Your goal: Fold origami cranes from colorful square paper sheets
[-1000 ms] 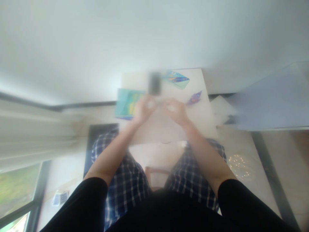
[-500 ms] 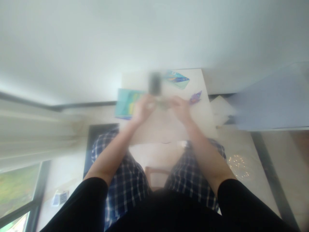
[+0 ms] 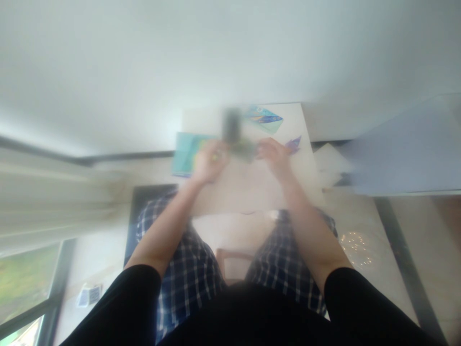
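Grey-green paper piece (image 3: 245, 152) sits between my 2 hands, just above the white table (image 3: 245, 194), approx. mid-table & toward its far half. Pic is v. blurred, so its shape & folds can't be made out.

L hand (image 3: 209, 161): fingers curled in, closed on the piece's left end, knuckles up. Something small & yellowish shows at the fingers; can't tell what. R hand (image 3: 274, 154): also curled shut, gripping the right end, wrist angled in toward the middle. Blur hides single fingertips on both sides. Both forearms are bare & run from my black sleeves (image 3: 133, 298) up over the table's near edge.

Around the hands:
- teal booklet (image 3: 187, 154) lies flat at the table's left edge, just beside & partly under my L hand, overhanging the edge a bit.
- dark object (image 3: 231, 125), upright rectangle, right behind the piece; too smeared to ID.
- teal-blue sheet (image 3: 265, 118) at the far edge, beyond my R hand, apart from it.
- purple folded paper (image 3: 294, 143) just beside my R hand, on its right; can't tell if touching.

Below the table: my checked shorts (image 3: 190, 278). Off to the right, pale sheets (image 3: 331, 163) lie on a separate surface, well apart. Window (image 3: 29, 283) at bottom left.
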Tool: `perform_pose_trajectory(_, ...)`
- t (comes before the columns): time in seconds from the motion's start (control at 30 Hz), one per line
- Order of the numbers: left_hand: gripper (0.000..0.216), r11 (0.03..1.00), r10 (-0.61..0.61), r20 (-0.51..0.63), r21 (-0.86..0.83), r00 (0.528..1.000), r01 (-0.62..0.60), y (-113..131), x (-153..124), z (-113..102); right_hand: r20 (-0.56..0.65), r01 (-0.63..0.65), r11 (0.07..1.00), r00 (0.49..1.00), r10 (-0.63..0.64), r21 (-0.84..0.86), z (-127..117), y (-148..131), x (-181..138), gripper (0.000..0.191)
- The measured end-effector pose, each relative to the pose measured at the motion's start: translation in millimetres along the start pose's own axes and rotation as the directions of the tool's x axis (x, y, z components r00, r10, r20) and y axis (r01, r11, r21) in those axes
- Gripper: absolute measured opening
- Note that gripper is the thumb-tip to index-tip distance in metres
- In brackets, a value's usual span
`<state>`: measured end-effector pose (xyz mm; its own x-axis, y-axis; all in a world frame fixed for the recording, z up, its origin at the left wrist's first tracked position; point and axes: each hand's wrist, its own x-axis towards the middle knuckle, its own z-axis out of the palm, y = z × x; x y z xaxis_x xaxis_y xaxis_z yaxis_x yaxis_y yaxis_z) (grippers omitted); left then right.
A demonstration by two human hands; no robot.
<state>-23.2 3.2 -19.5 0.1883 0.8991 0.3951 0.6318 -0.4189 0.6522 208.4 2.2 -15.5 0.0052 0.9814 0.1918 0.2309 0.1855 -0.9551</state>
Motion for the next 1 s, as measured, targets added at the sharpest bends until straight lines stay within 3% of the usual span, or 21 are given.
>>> perform_pose_trajectory(0.1, 0.022, 1.0, -0.02, 0.014, 0.021, 1.0, 0.02, 0.9, -0.4, 0.1, -0.003, -0.053, 0.995, 0.999, 0.053, -0.086, 5.4, 5.5, -0.6, 0.034)
perform_pose_trajectory(0.23, 0.025, 0.998, -0.065, 0.049, 0.026, 0.997, 0.064, 3.5, -1.3, -0.7, -0.063, 0.011, 0.993, 0.998, -0.019, -0.12, 4.7, 11.8, 3.3, 0.028)
perform_pose_trajectory(0.4, 0.034, 0.994, -0.11, 0.193, 0.004, 0.975, 0.111, 6.5, -2.3, -0.6, -0.044, 0.052, 0.989, 0.997, -0.059, -0.141, -2.7, 13.4, 7.9, 0.034)
perform_pose_trajectory(0.6, 0.057, 0.932, -0.362, 0.273, 0.109, 0.891, 0.346, 9.1, 1.3, 7.7, 0.054, 0.169, 0.965, 0.985, -0.162, -0.199, 5.3, 5.2, 1.4, 0.026)
perform_pose_trajectory(0.7, 0.05, 0.904, -0.422, 0.295, 0.211, 0.857, 0.373, 3.7, 2.1, 13.5, 0.093, 0.229, 0.95, 0.972, -0.213, -0.213, 11.3, 3.5, -2.9, 0.029)
perform_pose_trajectory(0.87, 0.029, 0.94, -0.322, 0.277, 0.206, 0.906, 0.271, -10.5, -0.6, 23.0, 0.162, 0.316, 0.92, 0.945, -0.283, -0.233, 18.9, 6.2, -8.6, 0.033)
perform_pose_trajectory(1.0, 0.056, 0.973, -0.21, 0.237, -0.043, 0.949, 0.226, -11.9, -3.3, 28.6, 0.146, 0.364, 0.857, 0.931, -0.334, -0.366, 23.4, 9.7, -12.4, 0.028)
